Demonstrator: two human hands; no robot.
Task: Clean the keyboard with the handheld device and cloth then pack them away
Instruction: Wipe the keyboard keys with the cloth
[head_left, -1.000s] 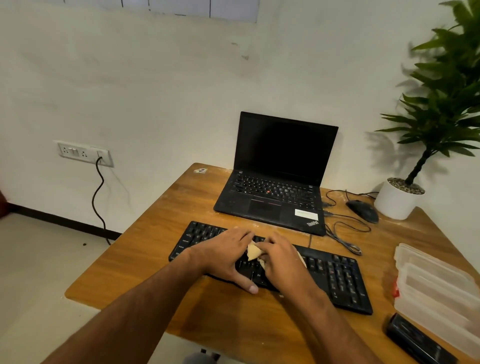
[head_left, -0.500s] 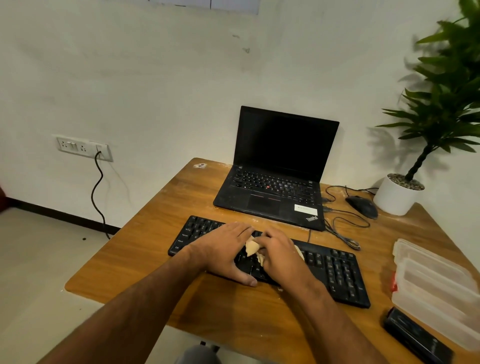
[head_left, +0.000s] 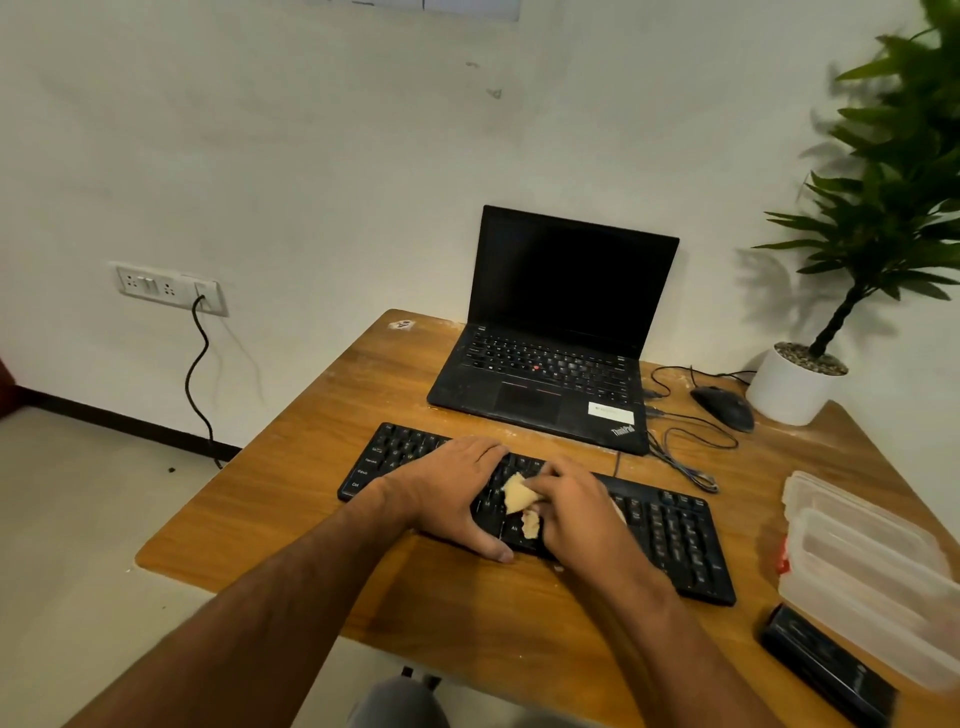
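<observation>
A black keyboard (head_left: 670, 535) lies across the wooden desk (head_left: 291, 519) in front of me. My left hand (head_left: 452, 493) rests flat on its left half, fingers straight, thumb hooked over the near edge. My right hand (head_left: 576, 512) grips a crumpled beige cloth (head_left: 517, 496) and presses it on the keys at the keyboard's middle. A black handheld device (head_left: 826, 670) lies at the desk's near right corner, away from both hands.
An open black laptop (head_left: 550, 343) stands behind the keyboard. A black mouse (head_left: 724, 408) and loose cables lie to its right, beside a white potted plant (head_left: 795, 387). Clear plastic containers (head_left: 872, 566) sit at the right edge. A wall socket is at left.
The hands have stayed on the keyboard's middle, the right one shifting the cloth slightly. The view has tilted a little, so the scene sits lower and farther in frame.
</observation>
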